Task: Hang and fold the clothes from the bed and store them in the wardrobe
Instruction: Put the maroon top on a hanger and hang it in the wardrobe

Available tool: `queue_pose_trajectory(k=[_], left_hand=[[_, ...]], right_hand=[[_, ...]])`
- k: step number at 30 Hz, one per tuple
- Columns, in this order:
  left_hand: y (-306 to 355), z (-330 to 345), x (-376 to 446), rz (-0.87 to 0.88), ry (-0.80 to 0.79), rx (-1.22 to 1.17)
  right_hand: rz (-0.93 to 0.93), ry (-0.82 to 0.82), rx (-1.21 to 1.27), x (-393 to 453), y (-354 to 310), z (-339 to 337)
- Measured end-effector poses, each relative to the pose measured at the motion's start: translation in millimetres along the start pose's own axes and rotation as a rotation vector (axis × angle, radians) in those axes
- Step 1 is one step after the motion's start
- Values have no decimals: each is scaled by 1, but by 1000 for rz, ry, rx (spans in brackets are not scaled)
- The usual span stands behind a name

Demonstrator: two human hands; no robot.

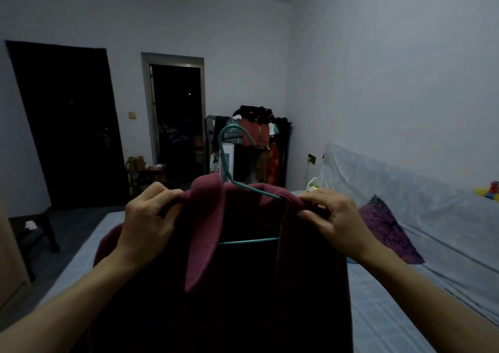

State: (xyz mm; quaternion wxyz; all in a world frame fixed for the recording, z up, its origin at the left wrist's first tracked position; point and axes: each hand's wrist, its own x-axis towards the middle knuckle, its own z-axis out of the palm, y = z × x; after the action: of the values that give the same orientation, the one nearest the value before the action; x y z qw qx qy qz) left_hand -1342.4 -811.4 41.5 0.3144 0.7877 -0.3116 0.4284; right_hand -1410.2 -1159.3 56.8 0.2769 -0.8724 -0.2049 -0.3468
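I observe my left hand point(147, 219) with fingers curled tight, pinching the left shoulder of the maroon coat point(243, 285). My right hand point(334, 221) grips the coat's right shoulder the same way, fingers folded over the fabric. Between the two sets of fingers runs the teal hanger point(249, 187), its hook rising above them and its lower bar below. The coat hangs down from the fingers, over the bed point(391, 312).
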Motion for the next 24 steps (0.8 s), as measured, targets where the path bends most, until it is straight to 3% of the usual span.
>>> queue_pose_trajectory(k=[6,9,12,17,21,24], left_hand=[[-2,-13,-18,50,-84,14],[0,-15,-26,96,-150,46],[-1,-18,-33,30,-138,39],[-1,-24,-33,-90,11,-28],[2,-30,-38,-88,18,-21],[-4,-37,-47,-105,24,-33]], right_hand=[[-152,110,-118,6,-14,24],[-147,194,-41,17,-32,28],[-107,287,33,29,-47,22],[-74,81,-8,20,-75,50],[-91,51,-123,17,-83,73],[-107,-15,-79,23,-79,69]])
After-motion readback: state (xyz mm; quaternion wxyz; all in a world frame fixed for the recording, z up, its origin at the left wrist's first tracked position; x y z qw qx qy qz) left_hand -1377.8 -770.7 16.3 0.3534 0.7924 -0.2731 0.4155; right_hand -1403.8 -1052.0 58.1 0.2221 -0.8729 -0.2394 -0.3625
